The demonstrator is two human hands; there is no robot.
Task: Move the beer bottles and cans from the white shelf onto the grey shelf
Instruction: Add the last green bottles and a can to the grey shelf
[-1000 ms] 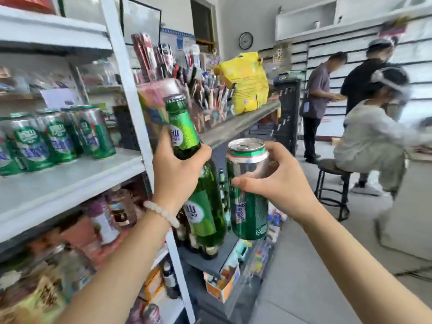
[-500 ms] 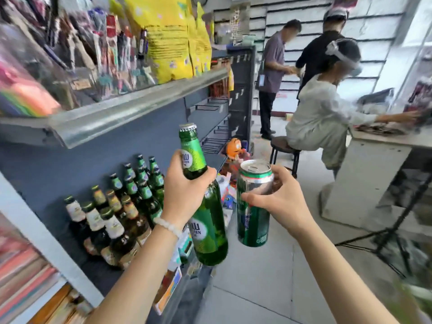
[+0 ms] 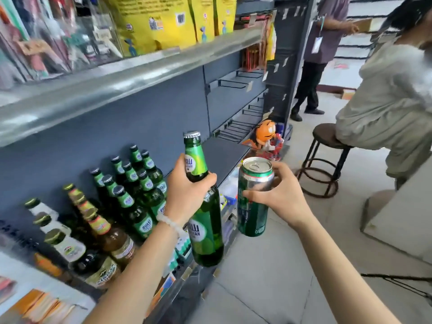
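Note:
My left hand (image 3: 187, 192) grips a green beer bottle (image 3: 205, 230) by its shoulder and holds it upright in front of the grey shelf (image 3: 224, 155). Beside it, my right hand (image 3: 280, 195) holds a green beer can (image 3: 253, 206) from the right side, top up, a little right of the bottle. On the grey shelf's board stand several green bottles (image 3: 140, 188) and several brown and white-labelled bottles (image 3: 93, 230), left of my left hand. The board is bare to the right of them.
An upper shelf (image 3: 117, 85) with yellow bags (image 3: 154, 22) overhangs the bottles. Wire hooks (image 3: 233, 127) and an orange toy figure (image 3: 266, 134) are at the shelf's far end. A person sits on a round stool (image 3: 325, 160) to the right; another person stands behind.
The view has swung right and down, away from the white shelf to the grey one. Both hands carried the bottle and can along and now sit closer to the bottle row.

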